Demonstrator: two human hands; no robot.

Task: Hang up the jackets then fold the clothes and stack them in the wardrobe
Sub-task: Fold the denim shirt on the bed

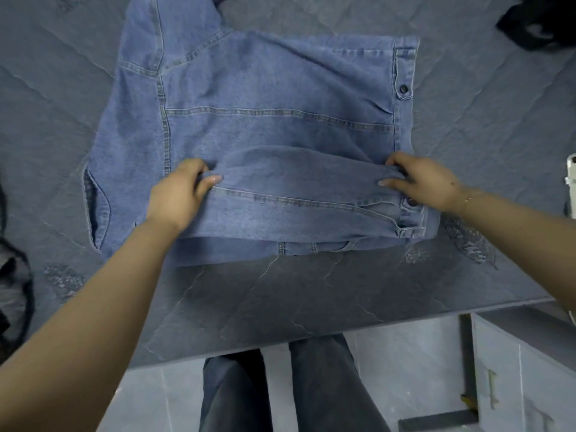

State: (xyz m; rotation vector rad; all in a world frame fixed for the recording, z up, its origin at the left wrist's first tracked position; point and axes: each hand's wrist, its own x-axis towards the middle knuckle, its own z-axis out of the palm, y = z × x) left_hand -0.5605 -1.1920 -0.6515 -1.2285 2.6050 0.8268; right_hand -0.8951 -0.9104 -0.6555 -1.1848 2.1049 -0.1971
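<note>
A blue denim jacket (268, 98) lies spread back-side up on a grey quilted bed (311, 300). One sleeve (311, 201) is folded across the jacket's near part, its buttoned cuff at the right. My left hand (180, 194) grips the sleeve's left end, thumb on top and fingers curled into the fabric. My right hand (420, 182) pinches the sleeve's upper edge near the cuff. The other sleeve (174, 17) runs off toward the top of the view.
A black garment (542, 23) lies at the bed's far right corner. Dark clothing (15, 294) sits at the left edge. My legs in dark jeans (280, 391) stand at the bed's near edge on a tiled floor. A white cabinet (514, 375) stands at lower right.
</note>
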